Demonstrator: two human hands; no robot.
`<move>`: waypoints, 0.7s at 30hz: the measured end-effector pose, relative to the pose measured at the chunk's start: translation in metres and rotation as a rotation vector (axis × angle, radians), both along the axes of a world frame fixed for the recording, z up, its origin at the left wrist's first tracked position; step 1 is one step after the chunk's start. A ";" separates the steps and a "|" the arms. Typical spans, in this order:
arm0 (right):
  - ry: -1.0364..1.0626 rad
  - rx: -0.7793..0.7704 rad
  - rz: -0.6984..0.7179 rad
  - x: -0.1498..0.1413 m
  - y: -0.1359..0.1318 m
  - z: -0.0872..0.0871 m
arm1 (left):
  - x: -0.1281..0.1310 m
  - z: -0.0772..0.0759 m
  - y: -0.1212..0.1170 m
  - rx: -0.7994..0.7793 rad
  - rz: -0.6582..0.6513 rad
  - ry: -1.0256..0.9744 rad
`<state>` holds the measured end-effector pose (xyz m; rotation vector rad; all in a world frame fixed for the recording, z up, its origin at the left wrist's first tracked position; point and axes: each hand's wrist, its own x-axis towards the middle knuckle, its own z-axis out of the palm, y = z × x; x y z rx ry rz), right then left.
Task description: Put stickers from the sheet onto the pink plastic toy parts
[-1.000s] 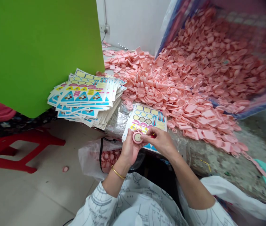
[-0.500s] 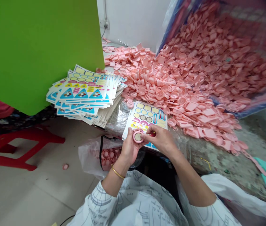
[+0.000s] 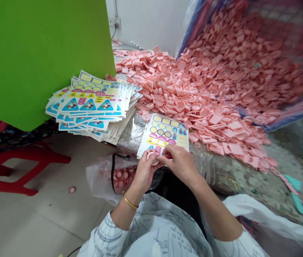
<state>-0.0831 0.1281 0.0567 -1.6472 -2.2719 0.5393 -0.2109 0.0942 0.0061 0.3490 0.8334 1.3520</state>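
The left hand (image 3: 143, 173) grips a small pink piece (image 3: 149, 154) between thumb and fingers, the piece lying at one o'clock from its palm. The right hand (image 3: 183, 164) has its fingertips drawn in beside that piece, which lies at nine o'clock from it; whether they hold anything, I cannot tell. A moment ago the piece's round pale face showed; now it is turned and mostly covered by fingers, so how that face looks cannot be checked. At nine o'clock from the left hand is a clear bag (image 3: 98, 178). Past the fingers, at one o'clock, lies a sticker sheet (image 3: 164, 129); farther, the sheet stack (image 3: 88, 105) at ten, the pink pile (image 3: 178, 96) at one.
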 end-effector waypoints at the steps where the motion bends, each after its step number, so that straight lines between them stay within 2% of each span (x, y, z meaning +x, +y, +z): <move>1: -0.001 0.003 0.032 -0.001 -0.004 -0.001 | -0.005 -0.002 -0.003 -0.021 0.023 0.034; 3: 0.015 -0.002 0.048 0.000 -0.011 -0.003 | -0.021 -0.007 -0.012 -0.075 0.077 0.112; 6: 0.097 0.006 -0.062 0.017 -0.014 -0.008 | -0.057 -0.025 -0.030 -0.186 0.135 0.255; 10: 0.069 -0.036 -0.346 0.068 0.003 -0.019 | -0.103 -0.070 -0.048 -0.335 0.112 0.584; 12: 0.005 -0.058 -0.476 0.095 0.017 -0.023 | -0.117 -0.093 -0.049 -0.328 0.092 0.828; 14: -0.072 -0.031 -0.537 0.114 0.030 -0.026 | -0.121 -0.108 -0.045 -0.315 0.051 1.007; 15: -0.118 -0.011 -0.539 0.119 0.037 -0.027 | -0.121 -0.112 -0.043 -0.311 0.031 1.062; 17: -0.213 0.014 -0.507 0.121 0.048 -0.030 | -0.115 -0.109 -0.037 -0.296 0.003 1.117; 19: -0.295 0.033 -0.472 0.117 0.058 -0.035 | -0.106 -0.095 -0.034 -0.255 -0.028 1.118; 21: -0.361 0.051 -0.460 0.112 0.066 -0.040 | -0.094 -0.074 -0.034 -0.194 -0.085 1.072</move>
